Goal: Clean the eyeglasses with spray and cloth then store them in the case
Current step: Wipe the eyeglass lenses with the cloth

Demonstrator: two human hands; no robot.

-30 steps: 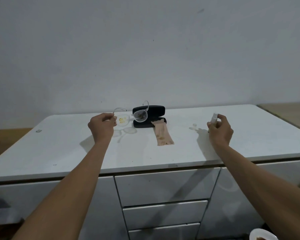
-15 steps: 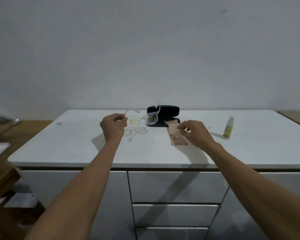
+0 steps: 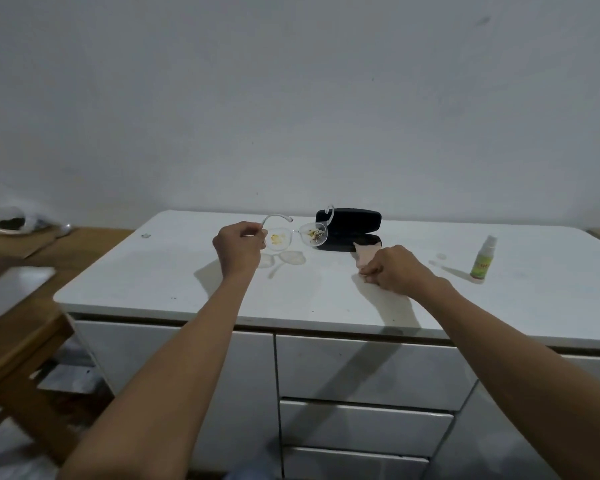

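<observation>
Our right hand [image 3: 392,268] has dropped from hovering onto the cloth [image 3: 364,255], grip now pinching it mid-frame on the tabletop [image 3: 174,271]. Left hand [image 3: 238,249] holds the smeared eyeglasses [image 3: 295,233] up. Lift gently, wipe both lenses.

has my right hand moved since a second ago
Yes. The right hand left the small green-labelled spray bottle and moved leftward to the peach cloth by the black glasses case.

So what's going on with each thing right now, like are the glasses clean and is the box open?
eyeglasses: held up above the counter, arms unfolded, both lenses smeared
left hand: closed on one end of the glasses
cloth: on the counter, being gripped
right hand: closed on the cloth
case: open, nothing seen inside
spray bottle: standing upright, untouched
drawers: shut
</observation>
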